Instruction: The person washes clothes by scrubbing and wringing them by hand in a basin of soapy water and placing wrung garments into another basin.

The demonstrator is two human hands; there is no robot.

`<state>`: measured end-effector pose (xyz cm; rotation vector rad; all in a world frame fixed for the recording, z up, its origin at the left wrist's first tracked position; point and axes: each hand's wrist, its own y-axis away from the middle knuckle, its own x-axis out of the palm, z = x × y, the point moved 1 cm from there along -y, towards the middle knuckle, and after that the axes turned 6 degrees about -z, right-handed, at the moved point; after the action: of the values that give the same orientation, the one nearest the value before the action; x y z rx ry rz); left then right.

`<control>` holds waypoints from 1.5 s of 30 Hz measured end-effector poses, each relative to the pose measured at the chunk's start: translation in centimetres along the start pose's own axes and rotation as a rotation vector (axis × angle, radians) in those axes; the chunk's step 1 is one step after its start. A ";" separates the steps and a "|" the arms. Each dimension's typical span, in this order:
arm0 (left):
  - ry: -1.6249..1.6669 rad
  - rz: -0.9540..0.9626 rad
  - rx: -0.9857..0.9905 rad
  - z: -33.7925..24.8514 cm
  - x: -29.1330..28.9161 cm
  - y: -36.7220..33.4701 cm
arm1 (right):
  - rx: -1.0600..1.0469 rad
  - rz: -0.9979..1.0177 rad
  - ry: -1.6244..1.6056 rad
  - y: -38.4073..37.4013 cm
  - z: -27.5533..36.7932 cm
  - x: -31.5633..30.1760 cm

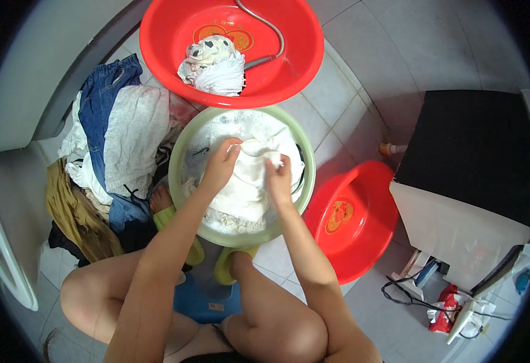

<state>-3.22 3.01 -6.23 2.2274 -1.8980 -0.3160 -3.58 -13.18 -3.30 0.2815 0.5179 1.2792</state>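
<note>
Between my feet stands a pale green basin of sudsy water. A white cloth garment is spread over the water, its upper edge lifted between my hands. My left hand pinches that edge on the left side, fingers closed on the fabric. On the other side, my right hand grips a fold between thumb and fingers. Further wet, pale fabric lies in the foam along the near side of the basin. What the garment is exactly cannot be made out.
A large red basin with wrung-out clothes and a shower hose stands beyond. Another red basin leans at right, near a black-topped white cabinet. Laundry is heaped on the left. Cables lie lower right.
</note>
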 end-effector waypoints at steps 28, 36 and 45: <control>-0.280 -0.009 0.188 -3.4 2.2 1.0 | 0.718 0.070 -0.475 4.5 1.6 4.3; -0.338 0.018 0.596 -5.2 4.1 5.0 | 0.657 0.148 -0.432 3.5 -1.4 1.9; -0.213 0.068 0.126 1.8 0.2 1.5 | 0.073 0.092 0.047 -0.2 -2.1 0.6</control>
<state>-5.12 2.56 -7.54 2.2823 -2.1524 -0.4515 -4.38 -12.85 -5.29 0.3394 0.5983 1.3602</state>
